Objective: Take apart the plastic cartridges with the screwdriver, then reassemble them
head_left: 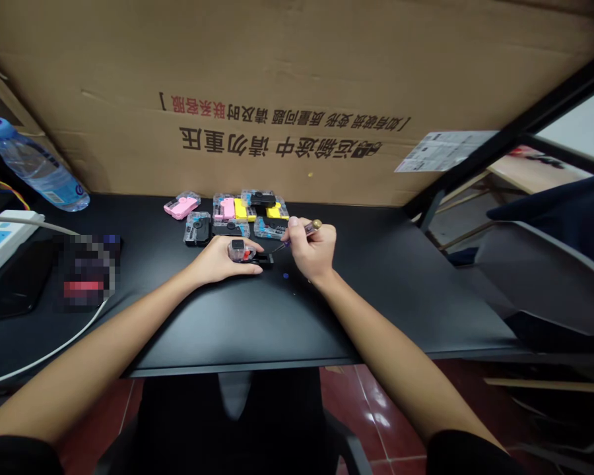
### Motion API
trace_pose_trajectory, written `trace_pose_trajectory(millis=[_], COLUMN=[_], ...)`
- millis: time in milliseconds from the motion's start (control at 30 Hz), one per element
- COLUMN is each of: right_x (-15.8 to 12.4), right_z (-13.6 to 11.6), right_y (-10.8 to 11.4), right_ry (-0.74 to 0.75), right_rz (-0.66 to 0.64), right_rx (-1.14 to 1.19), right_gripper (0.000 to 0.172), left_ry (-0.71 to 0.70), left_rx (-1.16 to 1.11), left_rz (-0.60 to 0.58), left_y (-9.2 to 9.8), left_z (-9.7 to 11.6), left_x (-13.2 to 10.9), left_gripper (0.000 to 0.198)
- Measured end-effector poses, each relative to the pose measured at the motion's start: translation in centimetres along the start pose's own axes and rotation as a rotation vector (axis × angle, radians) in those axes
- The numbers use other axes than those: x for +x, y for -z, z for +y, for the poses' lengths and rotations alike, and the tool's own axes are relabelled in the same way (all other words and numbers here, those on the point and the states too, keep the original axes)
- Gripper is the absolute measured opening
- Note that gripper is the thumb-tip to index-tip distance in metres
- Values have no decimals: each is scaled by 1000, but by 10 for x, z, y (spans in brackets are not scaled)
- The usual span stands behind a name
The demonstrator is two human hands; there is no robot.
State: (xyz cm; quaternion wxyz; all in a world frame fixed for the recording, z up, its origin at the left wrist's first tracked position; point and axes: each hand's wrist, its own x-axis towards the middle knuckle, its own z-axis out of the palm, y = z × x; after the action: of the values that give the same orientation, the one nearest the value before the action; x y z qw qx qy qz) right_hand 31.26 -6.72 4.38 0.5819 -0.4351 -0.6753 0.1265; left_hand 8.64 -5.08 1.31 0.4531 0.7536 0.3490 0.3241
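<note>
My left hand [220,259] is closed around a small clear-and-black plastic device [263,259] with a red part inside, holding it just above the black table. My right hand [313,252] grips a small screwdriver [311,227]. Its thin shaft slants down to the left, and the tip is at or close to the black end of the device; whether they touch cannot be made out. Behind the hands lie several similar devices: a pink one [182,206], a black one [197,229], a yellow one [245,210] and others stacked together.
A cardboard panel [277,79] stands along the table's back edge. At left are a water bottle [42,168], a white power strip [10,234], a dark phone [17,280] and a white cable [74,336]. A tiny blue piece [286,276] lies near my right hand.
</note>
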Motion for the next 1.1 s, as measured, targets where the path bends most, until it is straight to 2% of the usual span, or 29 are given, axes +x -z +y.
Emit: trace_pose_trajectory(millis=[200, 533, 700, 867, 1000, 1100], right_x=[-3, -2, -3, -4, -7, -6], right_z=[-2, 3, 2, -2, -3, -2], right_y=[-2, -6, -5, -5, -6, -5], right_ry=[34, 107, 125, 54, 99, 83], right_rz=[-86, -100, -107, -78, -73, 4], right_rx=[-66, -68, -51, 20, 18, -25], right_gripper=[58, 59, 58, 56, 56, 57], left_ry=[23, 12, -7, 0, -27, -34], left_rx=[-16, -9, -111, -121, -92, -112], left_rz=[49, 55, 24, -6, 6, 20], left_y=[1, 1, 1, 2, 2, 3], left_z=[1, -4, -7, -6, -5, -4], left_x=[2, 2, 4, 5, 5, 6], left_gripper=[48, 53, 58, 52, 44, 43])
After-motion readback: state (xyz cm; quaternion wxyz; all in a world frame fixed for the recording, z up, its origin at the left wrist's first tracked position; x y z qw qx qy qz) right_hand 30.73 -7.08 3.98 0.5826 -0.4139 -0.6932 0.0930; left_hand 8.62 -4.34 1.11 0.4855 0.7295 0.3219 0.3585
